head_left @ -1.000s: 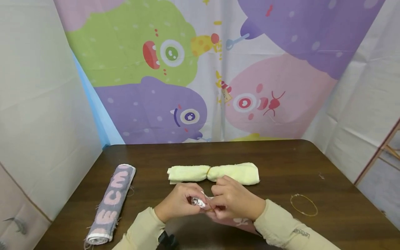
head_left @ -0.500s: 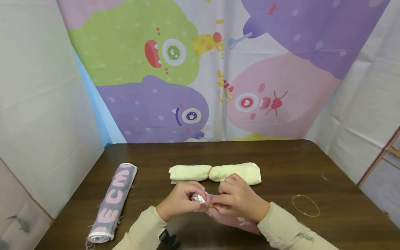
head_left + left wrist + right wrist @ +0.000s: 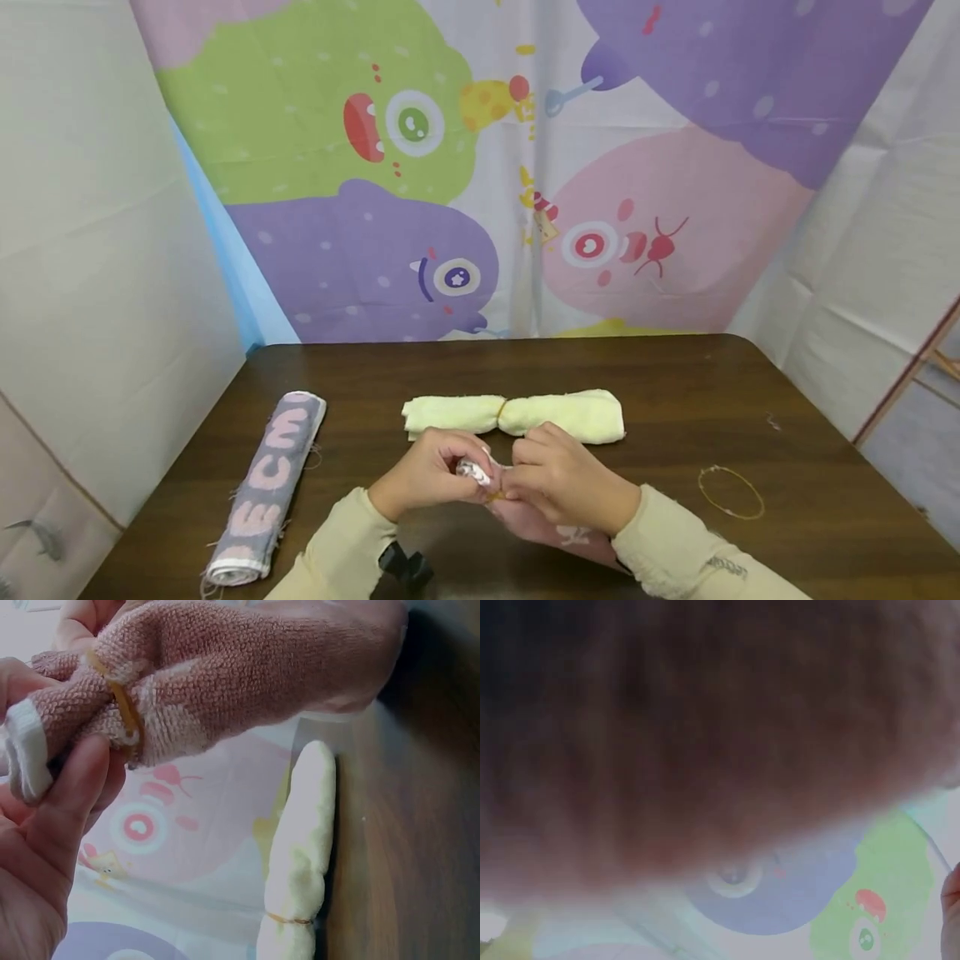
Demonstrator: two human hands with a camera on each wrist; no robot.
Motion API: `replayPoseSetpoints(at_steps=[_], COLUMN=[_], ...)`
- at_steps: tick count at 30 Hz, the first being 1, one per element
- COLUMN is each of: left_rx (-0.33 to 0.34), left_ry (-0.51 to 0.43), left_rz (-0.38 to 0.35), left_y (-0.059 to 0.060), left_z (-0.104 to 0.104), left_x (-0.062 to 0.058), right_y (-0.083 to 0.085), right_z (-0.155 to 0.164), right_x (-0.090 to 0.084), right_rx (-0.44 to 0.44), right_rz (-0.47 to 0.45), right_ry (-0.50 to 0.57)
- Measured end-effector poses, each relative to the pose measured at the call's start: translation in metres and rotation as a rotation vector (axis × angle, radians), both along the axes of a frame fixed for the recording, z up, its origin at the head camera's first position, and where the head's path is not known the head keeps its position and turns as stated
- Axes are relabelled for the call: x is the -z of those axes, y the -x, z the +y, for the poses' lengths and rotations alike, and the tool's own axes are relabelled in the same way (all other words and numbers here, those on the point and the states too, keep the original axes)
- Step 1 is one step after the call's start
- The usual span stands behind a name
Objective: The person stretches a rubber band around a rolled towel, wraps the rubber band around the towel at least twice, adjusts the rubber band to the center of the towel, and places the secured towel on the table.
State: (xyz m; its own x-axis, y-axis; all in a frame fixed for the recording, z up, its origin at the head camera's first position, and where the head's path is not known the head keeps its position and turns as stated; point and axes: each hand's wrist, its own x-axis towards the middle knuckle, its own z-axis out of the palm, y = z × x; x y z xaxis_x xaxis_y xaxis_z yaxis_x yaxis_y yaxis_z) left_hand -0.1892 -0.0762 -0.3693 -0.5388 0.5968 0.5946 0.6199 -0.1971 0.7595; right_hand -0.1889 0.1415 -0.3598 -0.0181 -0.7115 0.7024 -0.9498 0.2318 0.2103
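Observation:
A rolled pink towel slants between the two hands above the near side of the table. My left hand pinches its white-edged end between thumb and fingers. Beside that thumb a yellow-brown rubber band circles the roll and squeezes it in, as the left wrist view shows. My right hand has its fingers curled on the roll right at the band, and its fingertips are partly hidden. In the right wrist view a blurred dark shape, very close to the camera, covers most of the picture.
Behind the hands lies a pale yellow rolled towel with a band round its middle. A grey towel roll with pink letters lies at the left. One loose rubber band rests on the dark wooden table at right.
The hands stay together on the pink towel, with small finger shifts around the band. The right hand has moved slightly along the roll. The other towels and the loose band lie as before.

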Motion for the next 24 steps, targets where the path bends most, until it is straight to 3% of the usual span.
replayPoseSetpoints(at_steps=[3, 8, 14, 17, 24], left_rx=[-0.006, 0.038, 0.023, 0.027, 0.000], left_ry=[-0.003, -0.018, -0.006, 0.012, 0.127], left_rz=[-0.006, 0.026, 0.025, 0.042, 0.135], left_y=[0.001, 0.000, -0.004, -0.005, -0.005], left_z=[0.000, 0.002, 0.003, 0.002, 0.005], left_x=[0.002, 0.002, 0.001, 0.000, -0.004], right_y=[0.000, 0.003, 0.008, 0.006, 0.000], right_z=[0.001, 0.001, 0.005, 0.006, 0.004], right_x=[0.003, 0.002, -0.006, -0.009, -0.011], right_rx=[0.007, -0.018, -0.064, -0.072, -0.025], right_rz=[0.029, 0.078, 0.197, 0.166, -0.014], right_ry=[0.035, 0.112, 0.073, -0.001, -0.104])
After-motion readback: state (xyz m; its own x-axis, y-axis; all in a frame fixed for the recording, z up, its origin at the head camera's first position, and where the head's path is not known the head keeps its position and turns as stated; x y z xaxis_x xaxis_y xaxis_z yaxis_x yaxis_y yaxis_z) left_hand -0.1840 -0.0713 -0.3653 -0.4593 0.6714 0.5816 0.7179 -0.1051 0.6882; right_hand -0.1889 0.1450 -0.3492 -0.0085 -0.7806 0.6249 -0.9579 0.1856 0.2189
